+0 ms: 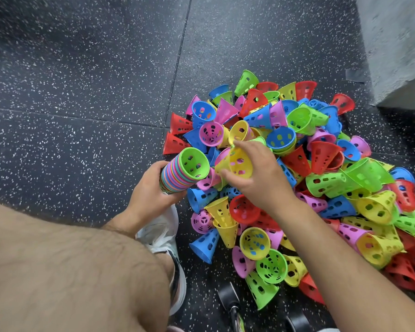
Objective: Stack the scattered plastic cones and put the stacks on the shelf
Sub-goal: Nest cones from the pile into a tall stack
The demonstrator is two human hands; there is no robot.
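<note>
Evidently mid-stacking, with left hand (151,190) wrapped round the multicoloured stack (175,174) at the left edge of the pile (326,178) on the floor (82,92) and right hand (264,178) pinching a yellow cone (240,162) just beside it; next, probably steering that cone tip-first into the stack's green mouth.

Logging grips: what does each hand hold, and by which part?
The left hand grips the stack of cones round its side; the right hand pinches a yellow cone by its wide rim.
</note>
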